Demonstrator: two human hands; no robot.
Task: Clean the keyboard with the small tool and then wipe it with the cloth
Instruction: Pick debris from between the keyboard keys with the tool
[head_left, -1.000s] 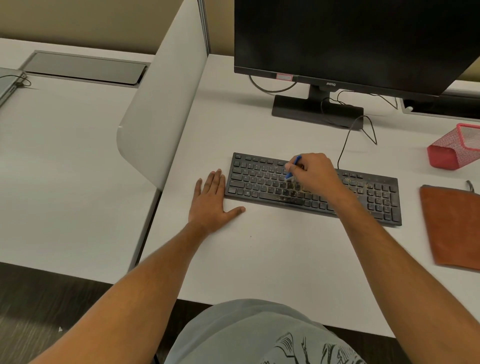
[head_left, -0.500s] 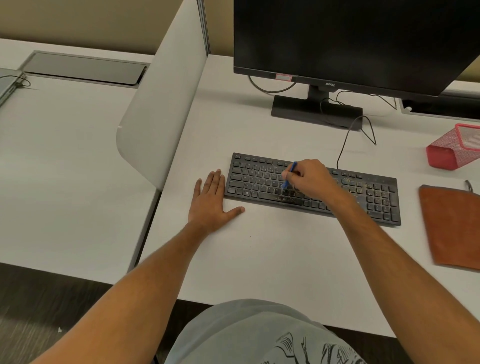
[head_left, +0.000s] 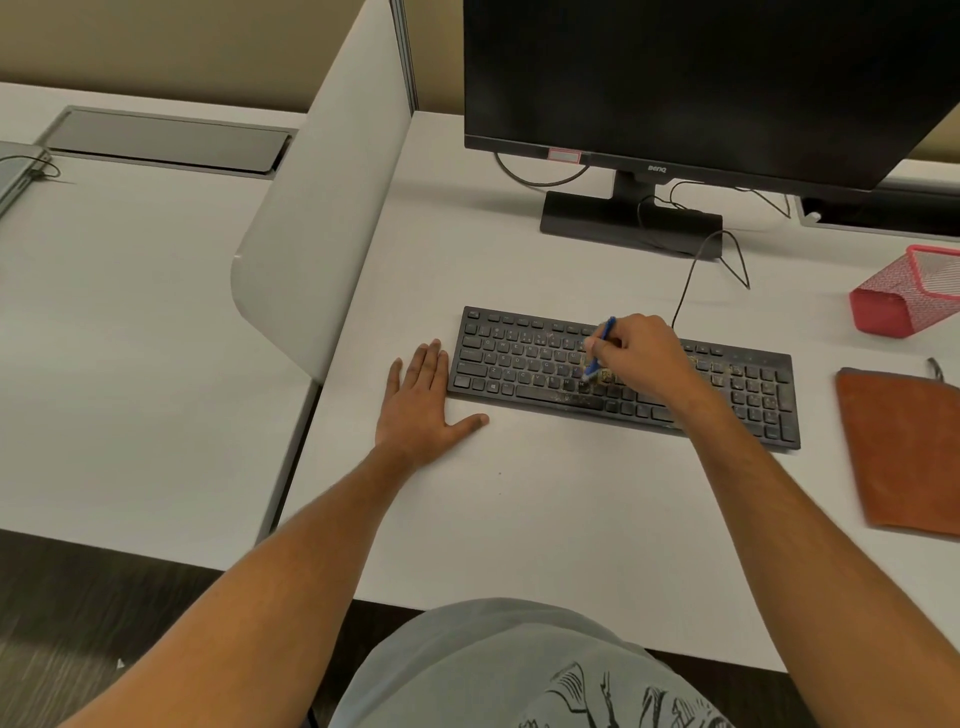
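There, your right hand (head_left: 641, 358) pinched the small blue tool (head_left: 600, 347), tip down on the crumbs mid-keyboard (head_left: 524, 358). The keyboard's long axis ran along the desk's (head_left: 545, 519) front edge; your left hand (head_left: 423, 402) lay flat just beside its left end. The orange cloth (head_left: 904, 447) waited by the right edge, nearer your right hand.

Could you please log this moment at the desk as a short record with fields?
surface: white desk
keyboard: black keyboard, dirt on its middle keys
tool: small blue tool, tip down on the dirty keys
right hand: right hand grips the tool over the keyboard
left hand: left hand lies flat on the desk, at the keyboard's left end
cloth: orange-brown cloth lies right of the keyboard, untouched
stage: tool cleaning; wiping not yet begun
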